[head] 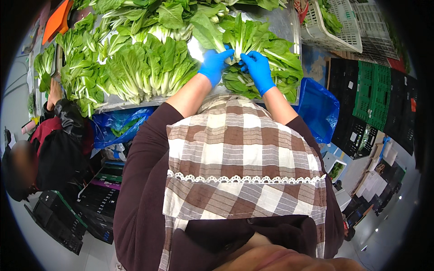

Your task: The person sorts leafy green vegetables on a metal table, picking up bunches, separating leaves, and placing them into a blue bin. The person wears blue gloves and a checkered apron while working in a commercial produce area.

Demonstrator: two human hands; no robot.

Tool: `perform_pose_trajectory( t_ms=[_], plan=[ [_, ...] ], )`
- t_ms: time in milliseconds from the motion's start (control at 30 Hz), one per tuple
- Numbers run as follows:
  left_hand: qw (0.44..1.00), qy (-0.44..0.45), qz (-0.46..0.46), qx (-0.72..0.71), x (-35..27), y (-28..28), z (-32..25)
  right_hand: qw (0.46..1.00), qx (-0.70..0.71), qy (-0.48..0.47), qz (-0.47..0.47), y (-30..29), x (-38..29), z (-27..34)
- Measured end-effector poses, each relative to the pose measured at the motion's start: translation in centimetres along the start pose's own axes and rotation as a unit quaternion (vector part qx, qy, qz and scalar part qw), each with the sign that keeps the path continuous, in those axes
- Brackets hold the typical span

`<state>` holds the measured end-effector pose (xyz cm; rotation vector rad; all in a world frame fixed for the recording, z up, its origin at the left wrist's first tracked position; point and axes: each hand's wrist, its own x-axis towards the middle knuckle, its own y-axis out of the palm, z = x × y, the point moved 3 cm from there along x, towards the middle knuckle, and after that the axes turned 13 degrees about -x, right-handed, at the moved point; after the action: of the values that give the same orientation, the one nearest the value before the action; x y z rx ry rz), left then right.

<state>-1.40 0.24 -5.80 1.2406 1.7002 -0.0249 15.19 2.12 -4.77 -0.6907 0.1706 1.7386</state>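
Note:
Both my hands wear blue gloves and meet at the root end of a leafy green vegetable head (240, 35) above the metal table (286, 20). My left hand (215, 64) has thumb and fingers at the left of its base, beside a broad leaf (206, 32) that slants up and left. My right hand (257, 69) pinches at the right of the same base. More loose greens (283, 56) lie right of and under my hands. A dense row of leafy heads (149, 67) lies to the left, white stems towards me.
Blue plastic-lined containers (318, 108) stand at the table's near edge, one (118, 125) at left. A co-worker (57, 149) reaches to the table at far left, near an orange board (56, 20). White crates (335, 27) and black and green crates (371, 95) stand right.

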Motion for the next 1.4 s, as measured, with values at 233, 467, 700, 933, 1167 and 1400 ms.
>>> perform_pose_trajectory(
  t_ms=[233, 467, 700, 933, 1167, 1400],
  plan=[
    [0.995, 0.064, -0.034, 0.070, 0.1, 0.8, 0.9, 0.973, -0.195, -0.078, -0.095, -0.1, -0.8, -0.3],
    [0.996, 0.068, -0.010, 0.051, 0.3, 0.8, 1.8, 0.949, -0.239, -0.084, -0.187, -0.3, -1.4, -0.5],
    [0.999, 0.036, -0.008, 0.006, -0.6, 1.6, 1.6, 0.917, -0.346, -0.113, -0.161, 0.0, -2.6, 0.9],
    [0.996, 0.087, 0.009, 0.021, -1.3, 1.6, 0.3, 0.961, -0.173, -0.187, -0.111, 0.2, -2.5, 0.2],
    [0.992, 0.037, 0.081, -0.092, -1.0, -0.4, 0.9, 0.991, 0.125, -0.017, 0.033, -0.1, -2.4, -0.2],
    [0.976, 0.015, 0.182, -0.121, -2.7, -0.5, 0.9, 0.990, 0.090, -0.042, 0.100, 1.3, -2.7, 1.0]
  ],
)
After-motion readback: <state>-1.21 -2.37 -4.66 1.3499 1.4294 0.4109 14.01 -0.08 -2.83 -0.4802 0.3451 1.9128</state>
